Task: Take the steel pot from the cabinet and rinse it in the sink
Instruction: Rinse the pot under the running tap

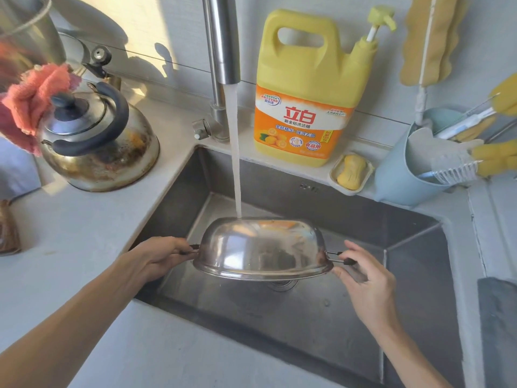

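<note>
Nearest the camera, two bare forearms reached in from the bottom corners of the frame over the pale counter edge. The left hand (159, 257) was closed around the small wire handle on the left side of the steel pot (261, 249). The right hand (365, 278) was at the opposite wire handle, thumb near the rim; its fingers were spread and only loosely curled, so whether it truly gripped the handle or merely steadied it could not be told.

The pot sat in the lower middle of the frame, held upside down and clear of the floor of the sink (307, 317), with the drain just below its rim. The water stream (235, 163) struck the upturned base at its far edge and sheeted down the outside.

Judging by its thin wall and shallow bowl shape, the pot looked light and stiff, unlikely to deform. Wet polished steel would probably be slippery, so the two side handles seemed the sound places to hold, rather than the smooth curved wall.

Farther back, the faucet (222, 46) rose at top centre. Along the back ledge stood a yellow detergent jug (305, 107), with a soap dish (351, 172) just beside it and a blue utensil holder (400, 175) to the right. At the upper left, a stained kettle (98, 141) rested on the counter with a pink cloth (30, 96) against it.
</note>
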Motion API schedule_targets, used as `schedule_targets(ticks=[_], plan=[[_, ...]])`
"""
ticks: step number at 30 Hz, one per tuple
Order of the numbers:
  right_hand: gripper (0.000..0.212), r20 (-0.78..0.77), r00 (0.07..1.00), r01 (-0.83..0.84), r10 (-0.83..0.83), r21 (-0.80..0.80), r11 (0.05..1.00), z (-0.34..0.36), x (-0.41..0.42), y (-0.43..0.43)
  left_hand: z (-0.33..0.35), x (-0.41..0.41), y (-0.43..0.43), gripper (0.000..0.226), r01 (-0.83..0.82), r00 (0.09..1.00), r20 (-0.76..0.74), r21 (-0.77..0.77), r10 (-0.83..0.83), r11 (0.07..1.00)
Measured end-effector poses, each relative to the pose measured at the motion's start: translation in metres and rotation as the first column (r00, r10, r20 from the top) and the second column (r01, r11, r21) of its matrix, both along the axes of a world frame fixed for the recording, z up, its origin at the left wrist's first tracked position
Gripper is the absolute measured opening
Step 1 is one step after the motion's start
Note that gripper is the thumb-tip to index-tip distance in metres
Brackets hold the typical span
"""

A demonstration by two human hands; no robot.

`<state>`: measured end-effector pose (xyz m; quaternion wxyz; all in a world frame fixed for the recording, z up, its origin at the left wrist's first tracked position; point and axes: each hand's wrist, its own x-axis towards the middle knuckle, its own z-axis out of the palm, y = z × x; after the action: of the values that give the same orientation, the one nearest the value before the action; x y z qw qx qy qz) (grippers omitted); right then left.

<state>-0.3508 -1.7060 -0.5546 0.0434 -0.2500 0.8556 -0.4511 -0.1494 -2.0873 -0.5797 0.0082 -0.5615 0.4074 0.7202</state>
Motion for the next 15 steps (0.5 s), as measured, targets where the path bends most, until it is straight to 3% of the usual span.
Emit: schedule_targets(ticks=[5,9,12,15], plan=[[0.045,0.247,0.968,0.054,-0.047,-0.022,0.998,0.005,0.002,0.0,-0.002,-0.001,0.004,0.046,-0.021,0.999,-0.04,0.023,0.022,1.0],[0.06,0.461,0.885,-0.044,0.066,-0.059,0.997,0.015,-0.003,0.013,-0.002,0.005,-0.001,0.06,-0.051,0.995,-0.083,0.024,0.053,0.998],[0.058,0.519,0.851,-0.048,0.077,-0.068,0.997,0.018,-0.007,0.016,0.004,0.008,0.0,0.07,-0.034,0.99,-0.137,0.02,0.036,0.999],[0.056,0.477,0.878,0.052,-0.031,-0.03,0.998,0.016,-0.008,0.009,0.005,0.007,0.005,0.077,-0.008,0.983,-0.184,0.005,0.009,1.0]])
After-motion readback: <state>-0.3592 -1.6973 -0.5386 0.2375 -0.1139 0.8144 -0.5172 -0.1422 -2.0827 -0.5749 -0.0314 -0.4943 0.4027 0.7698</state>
